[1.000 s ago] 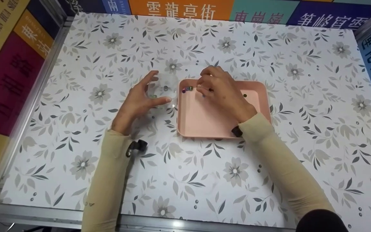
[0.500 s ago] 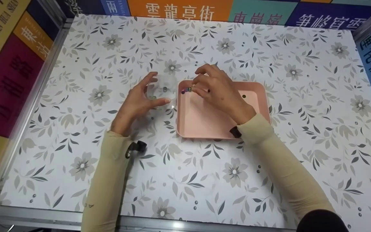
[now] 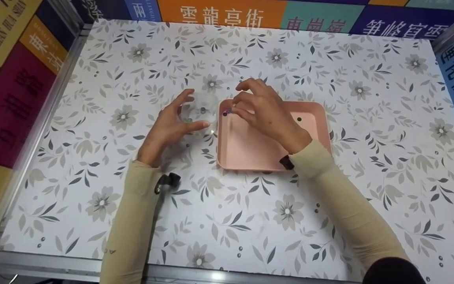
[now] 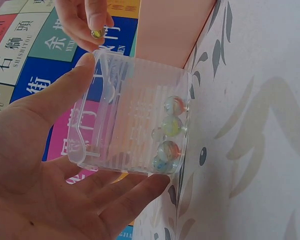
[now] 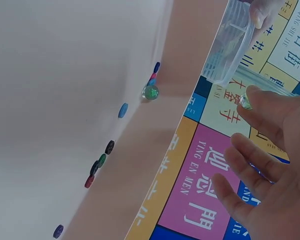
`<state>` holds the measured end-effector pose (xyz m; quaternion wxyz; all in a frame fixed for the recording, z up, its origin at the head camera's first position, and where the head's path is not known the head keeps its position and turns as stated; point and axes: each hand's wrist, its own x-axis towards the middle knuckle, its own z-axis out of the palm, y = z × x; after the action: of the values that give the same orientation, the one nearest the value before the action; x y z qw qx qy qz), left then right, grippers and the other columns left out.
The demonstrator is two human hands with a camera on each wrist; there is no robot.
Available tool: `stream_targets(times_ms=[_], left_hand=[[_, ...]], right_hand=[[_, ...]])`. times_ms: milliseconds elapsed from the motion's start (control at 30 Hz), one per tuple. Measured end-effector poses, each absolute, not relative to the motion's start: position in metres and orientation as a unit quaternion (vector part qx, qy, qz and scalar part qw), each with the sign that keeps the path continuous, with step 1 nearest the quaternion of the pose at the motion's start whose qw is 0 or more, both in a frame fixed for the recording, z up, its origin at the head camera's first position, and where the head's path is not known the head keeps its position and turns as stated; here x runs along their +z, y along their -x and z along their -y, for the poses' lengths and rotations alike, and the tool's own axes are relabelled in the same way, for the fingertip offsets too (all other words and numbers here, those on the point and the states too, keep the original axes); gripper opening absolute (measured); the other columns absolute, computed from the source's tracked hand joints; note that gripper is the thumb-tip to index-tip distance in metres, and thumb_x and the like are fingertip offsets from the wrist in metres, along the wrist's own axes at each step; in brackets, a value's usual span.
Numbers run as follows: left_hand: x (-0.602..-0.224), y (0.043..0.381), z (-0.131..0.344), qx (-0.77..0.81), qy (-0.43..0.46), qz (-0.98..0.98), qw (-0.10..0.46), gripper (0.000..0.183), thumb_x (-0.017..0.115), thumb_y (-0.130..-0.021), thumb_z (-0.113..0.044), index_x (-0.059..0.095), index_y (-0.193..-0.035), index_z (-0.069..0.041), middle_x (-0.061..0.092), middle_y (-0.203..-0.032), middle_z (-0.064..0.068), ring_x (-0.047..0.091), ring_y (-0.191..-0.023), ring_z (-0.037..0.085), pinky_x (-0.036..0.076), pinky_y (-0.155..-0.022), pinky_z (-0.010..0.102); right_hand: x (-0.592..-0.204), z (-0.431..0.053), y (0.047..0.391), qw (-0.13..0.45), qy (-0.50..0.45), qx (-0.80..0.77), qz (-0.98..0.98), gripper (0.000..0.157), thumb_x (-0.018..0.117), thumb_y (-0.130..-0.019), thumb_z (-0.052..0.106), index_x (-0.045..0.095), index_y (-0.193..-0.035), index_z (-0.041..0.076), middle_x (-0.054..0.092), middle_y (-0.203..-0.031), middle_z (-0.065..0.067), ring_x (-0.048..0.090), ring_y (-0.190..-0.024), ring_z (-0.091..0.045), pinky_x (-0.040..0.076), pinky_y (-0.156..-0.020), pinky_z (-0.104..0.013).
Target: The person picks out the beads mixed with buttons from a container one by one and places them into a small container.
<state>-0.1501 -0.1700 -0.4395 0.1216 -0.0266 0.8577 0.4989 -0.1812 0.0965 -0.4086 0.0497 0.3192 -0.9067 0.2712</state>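
Observation:
My left hand [image 3: 166,124] holds a clear plastic box [image 4: 140,115] between thumb and fingers, just left of the pink tray [image 3: 250,157]. Several glass marbles [image 4: 172,125] lie along the bottom of the box in the left wrist view. Above the tray's far left corner, my right hand [image 3: 268,116] pinches a glass marble [image 4: 97,34] with a yellow-green core between thumb and forefinger. Its other fingers are spread in the right wrist view, close to the box's rim. Another marble [image 5: 150,92] with a green core sits inside the tray.
Several small coloured discs [image 5: 101,160] lie along the tray's far side in the right wrist view. One dark disc [image 3: 299,119] shows to the right of my right hand. A white floral cloth [image 3: 195,221] covers the table, and boards with large characters [image 3: 221,14] stand behind it.
My right hand has shifted left over the tray, bringing the pinched marble closer to the box. The left hand and the box have stayed in place.

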Motion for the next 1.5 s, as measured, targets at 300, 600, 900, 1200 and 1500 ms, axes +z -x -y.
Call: stream_targets(times_ms=[300,600,900,1200,1500], left_hand=[[-0.440,0.150,0.171,0.505,0.020,-0.854,0.119,0.103,0.092,-0.080,-0.037,0.031,-0.163,-0.033,0.043,-0.165,0.003,0.032,-0.158,0.032,0.041,-0.123,0.044],[-0.441,0.151,0.169,0.514,0.027,-0.849,0.121,0.105,0.093,-0.079,-0.035,0.032,-0.164,-0.032,0.043,-0.165,0.003,0.030,-0.159,0.031,0.041,-0.123,0.043],[-0.442,0.151,0.171,0.521,0.019,-0.845,0.117,0.104,0.093,-0.079,-0.034,0.032,-0.164,-0.030,0.043,-0.164,0.005,0.030,-0.159,0.033,0.038,-0.125,0.043],[-0.442,0.151,0.170,0.527,0.013,-0.842,0.114,0.104,0.093,-0.079,-0.035,0.033,-0.164,-0.029,0.044,-0.163,0.006,0.032,-0.157,0.033,0.040,-0.123,0.043],[-0.442,0.150,0.172,0.521,0.005,-0.846,0.111,0.103,0.091,-0.080,-0.038,0.031,-0.164,-0.029,0.043,-0.164,0.006,0.035,-0.156,0.032,0.042,-0.121,0.044]], right_hand=[[-0.407,-0.091,0.181,0.049,-0.321,0.274,0.905,0.022,0.073,-0.098,0.033,0.080,-0.110,0.015,0.063,-0.134,-0.007,0.055,-0.126,-0.025,0.048,-0.109,-0.045],[-0.407,-0.087,0.179,0.056,-0.339,0.274,0.898,0.021,0.073,-0.099,0.029,0.080,-0.110,0.013,0.063,-0.133,-0.009,0.056,-0.125,-0.026,0.049,-0.107,-0.043],[-0.407,-0.083,0.179,0.045,-0.347,0.281,0.893,0.019,0.071,-0.100,0.027,0.080,-0.109,0.013,0.062,-0.136,-0.008,0.055,-0.126,-0.026,0.050,-0.107,-0.041],[-0.407,-0.080,0.177,0.036,-0.357,0.274,0.893,0.020,0.070,-0.101,0.031,0.079,-0.109,0.015,0.060,-0.136,-0.007,0.055,-0.122,-0.024,0.053,-0.101,-0.039],[-0.411,-0.075,0.179,0.034,-0.364,0.280,0.888,0.021,0.073,-0.099,0.029,0.078,-0.110,0.012,0.061,-0.134,-0.008,0.056,-0.122,-0.024,0.054,-0.100,-0.038]])
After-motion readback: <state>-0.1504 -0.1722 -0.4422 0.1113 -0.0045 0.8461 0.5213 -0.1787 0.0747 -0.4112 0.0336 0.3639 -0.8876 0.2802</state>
